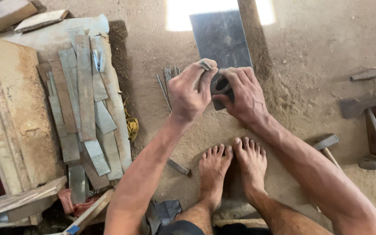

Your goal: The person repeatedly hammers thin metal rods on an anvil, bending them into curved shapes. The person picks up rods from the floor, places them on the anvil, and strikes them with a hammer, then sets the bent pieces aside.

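Above the bare feet [231,167], over the dirt floor [310,52], both hands meet on a small dark metal ring piece [221,85]. It sits between them: the right hand [244,93] closes its grip around it from the right, while the left hand [190,89] pinches a thin grey metal strip [206,65] at its far edge. Its opening faces up; fingers hide most of it, so its long axis cannot be told. A flat steel plate [220,37] runs away beneath
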